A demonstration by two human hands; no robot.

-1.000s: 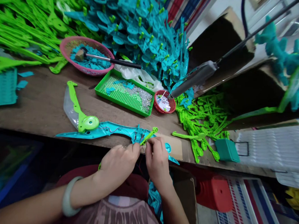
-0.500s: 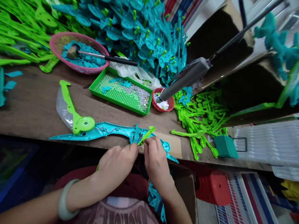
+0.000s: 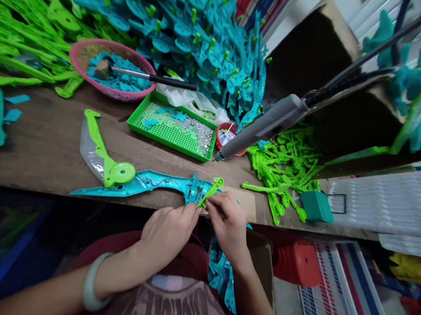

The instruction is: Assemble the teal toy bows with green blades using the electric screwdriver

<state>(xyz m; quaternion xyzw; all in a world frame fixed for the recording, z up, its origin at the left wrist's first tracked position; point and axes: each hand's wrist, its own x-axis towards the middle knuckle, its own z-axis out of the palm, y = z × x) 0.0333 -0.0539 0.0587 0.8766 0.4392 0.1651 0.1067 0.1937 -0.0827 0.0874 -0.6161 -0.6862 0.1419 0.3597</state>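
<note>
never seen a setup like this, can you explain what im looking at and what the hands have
There is no robot here. A head-worn camera looks forward and down at the wearer's two bare hands. The left hand and right hand meet at the lower end of a narrow green piece; they seem to pinch it, but the fingers hide the exact grip. Beside them lies a long blue part. On the brown bench are a green tray with small silvery bits and a pink basket with a hammer across it. A grey tool reaches in from the right.
</note>
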